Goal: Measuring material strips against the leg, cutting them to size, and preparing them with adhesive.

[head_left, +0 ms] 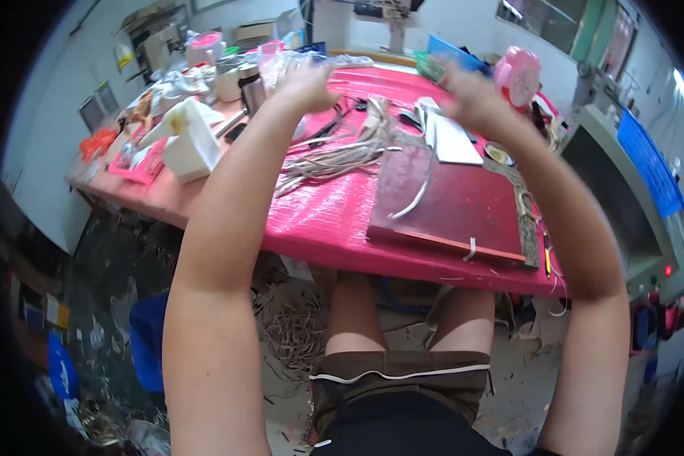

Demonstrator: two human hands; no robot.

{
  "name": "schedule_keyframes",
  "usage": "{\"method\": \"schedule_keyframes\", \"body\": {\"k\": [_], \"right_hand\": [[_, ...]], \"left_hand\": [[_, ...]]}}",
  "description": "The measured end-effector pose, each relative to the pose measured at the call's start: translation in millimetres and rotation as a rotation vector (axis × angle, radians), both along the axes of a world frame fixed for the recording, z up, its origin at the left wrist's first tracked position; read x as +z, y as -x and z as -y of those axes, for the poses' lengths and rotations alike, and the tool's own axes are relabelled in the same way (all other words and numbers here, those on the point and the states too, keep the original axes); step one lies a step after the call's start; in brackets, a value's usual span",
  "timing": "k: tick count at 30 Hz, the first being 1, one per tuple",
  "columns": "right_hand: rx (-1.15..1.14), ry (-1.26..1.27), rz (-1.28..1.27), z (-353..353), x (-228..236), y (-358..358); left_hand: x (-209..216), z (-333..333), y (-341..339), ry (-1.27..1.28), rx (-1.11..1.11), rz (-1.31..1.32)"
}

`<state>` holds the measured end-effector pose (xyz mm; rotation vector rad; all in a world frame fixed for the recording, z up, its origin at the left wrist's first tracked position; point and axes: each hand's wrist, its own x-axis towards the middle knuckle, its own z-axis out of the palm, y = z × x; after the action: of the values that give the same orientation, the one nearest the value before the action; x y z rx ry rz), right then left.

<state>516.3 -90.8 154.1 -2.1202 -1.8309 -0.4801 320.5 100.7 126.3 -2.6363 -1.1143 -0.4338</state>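
Both my hands are raised over the far half of a table covered in shiny pink sheeting (319, 220). My left hand (308, 87) is above the back left of the table, near clear plastic wrapping; its fingers are smeared by motion. Further right, my right hand (467, 95) hovers near a green basket (429, 67), blurred as well. Between my forearms lies a bundle of pale cords (334, 163). Beside it a dark red board (448, 201) rests on a grey speckled slab (528, 239). One loose pale strip (418, 199) curves over the board, next to a white sheet (456, 140).
A pink fan (518, 76) stands at the back right. A white angled block (191, 140) and a pink basket (140, 163) sit on the left. A yellow-black pen (546, 254) lies by the right edge. Cord scraps (296, 334) litter the floor.
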Motion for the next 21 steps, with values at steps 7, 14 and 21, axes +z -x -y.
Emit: {"method": "schedule_keyframes", "body": {"k": [7, 14, 21], "right_hand": [[0.426, 1.106, -0.405, 158.3, -208.7, 99.8], [0.403, 1.182, -0.944, 207.8, -274.3, 126.1], [0.307, 1.125, -0.907, 236.6, -294.8, 128.8]], "left_hand": [[-98.5, 108.6, 51.5, 0.599, -0.439, 0.304], [-207.6, 217.4, 135.8, 1.333, -0.528, -0.153], [-274.7, 303.1, 132.5, 1.546, -0.533, -0.074]]}}
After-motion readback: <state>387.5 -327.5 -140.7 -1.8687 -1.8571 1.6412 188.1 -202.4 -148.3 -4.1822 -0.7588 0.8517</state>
